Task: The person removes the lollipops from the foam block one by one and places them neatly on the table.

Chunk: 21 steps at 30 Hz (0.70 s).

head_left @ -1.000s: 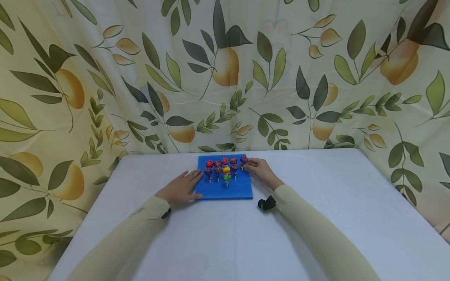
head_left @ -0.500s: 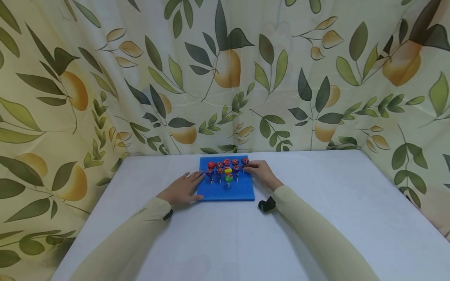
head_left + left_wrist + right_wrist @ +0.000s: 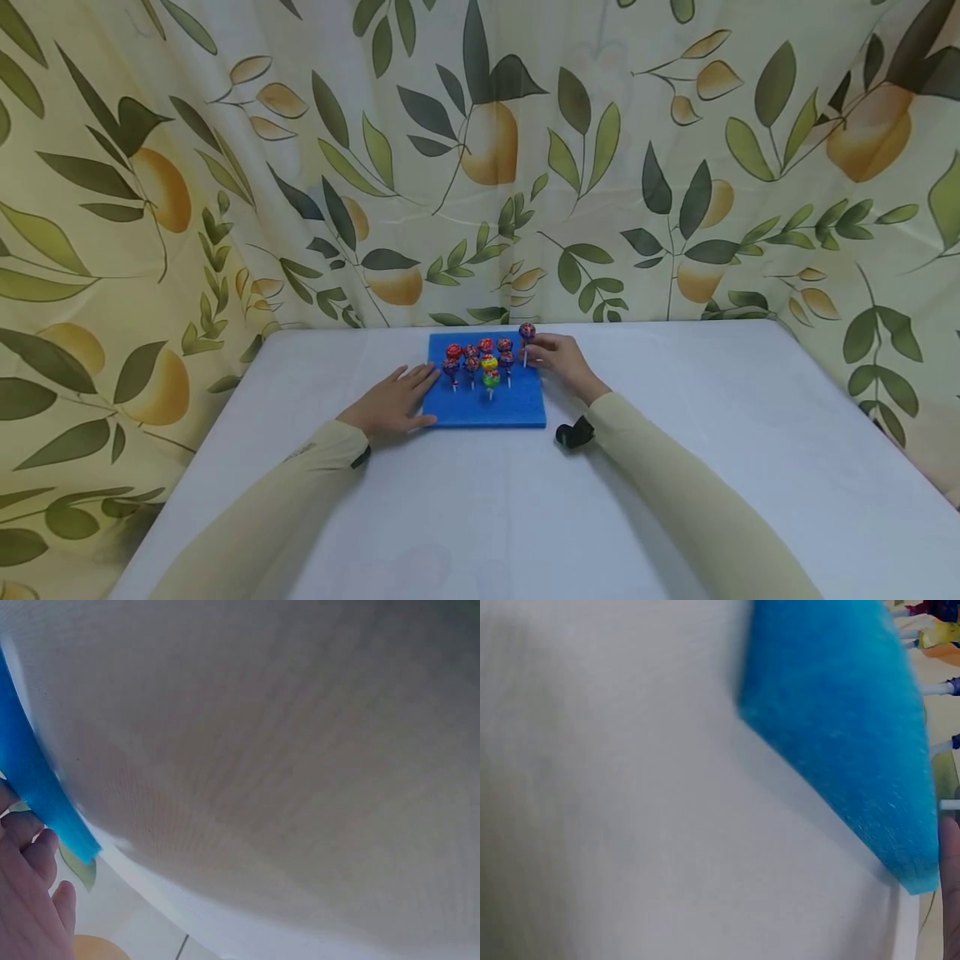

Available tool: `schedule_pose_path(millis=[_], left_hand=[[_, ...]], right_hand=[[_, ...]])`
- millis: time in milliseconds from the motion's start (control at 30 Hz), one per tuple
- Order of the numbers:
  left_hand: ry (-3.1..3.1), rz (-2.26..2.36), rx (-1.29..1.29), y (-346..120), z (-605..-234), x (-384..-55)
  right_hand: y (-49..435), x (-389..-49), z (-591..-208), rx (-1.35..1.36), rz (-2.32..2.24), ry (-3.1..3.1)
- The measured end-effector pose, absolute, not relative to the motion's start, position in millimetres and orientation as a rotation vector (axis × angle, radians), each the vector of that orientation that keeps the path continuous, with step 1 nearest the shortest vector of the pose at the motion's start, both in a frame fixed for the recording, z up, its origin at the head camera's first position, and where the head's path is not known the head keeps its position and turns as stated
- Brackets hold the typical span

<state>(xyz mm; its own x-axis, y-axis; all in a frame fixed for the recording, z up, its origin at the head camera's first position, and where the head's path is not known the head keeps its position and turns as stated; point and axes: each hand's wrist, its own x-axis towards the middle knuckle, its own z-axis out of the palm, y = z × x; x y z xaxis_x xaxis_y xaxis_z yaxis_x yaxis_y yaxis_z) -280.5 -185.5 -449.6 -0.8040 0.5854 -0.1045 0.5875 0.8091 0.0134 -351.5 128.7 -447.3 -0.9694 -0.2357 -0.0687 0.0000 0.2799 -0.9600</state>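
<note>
Leaf-print curtain (image 3: 592, 208), white table (image 3: 480, 508). Right hand (image 3: 566, 364) pinches one lollipop (image 3: 527, 332), higher than half a second ago, at the far right corner of the blue block (image 3: 483, 412): apparently coming free. Left hand (image 3: 390, 404), fingers extended, rests at its left edge.

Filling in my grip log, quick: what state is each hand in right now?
Left hand: open, resting at the edge of the blue board.
Right hand: closed, holding a lollipop by its stick.

R-wrist cam crops blue board (image 3: 840, 735) & fingers (image 3: 951, 877); held lollipop's wrapper (image 3: 527, 331) prob. unreadable.
</note>
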Motion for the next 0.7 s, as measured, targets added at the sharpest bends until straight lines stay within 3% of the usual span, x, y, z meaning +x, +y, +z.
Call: schedule_pose_path(millis=[367, 700], left_hand=[[2.884, -0.018, 0.942, -186.1, -452.5, -280.8], [2.904, 0.023, 0.994, -188.8, -453.0, -280.6]], right_hand=[[149.4, -347.5, -431.8, -0.311, -1.652, 2.413], [198.3, -351.3, -413.8, -0.401, -1.297, 2.554]])
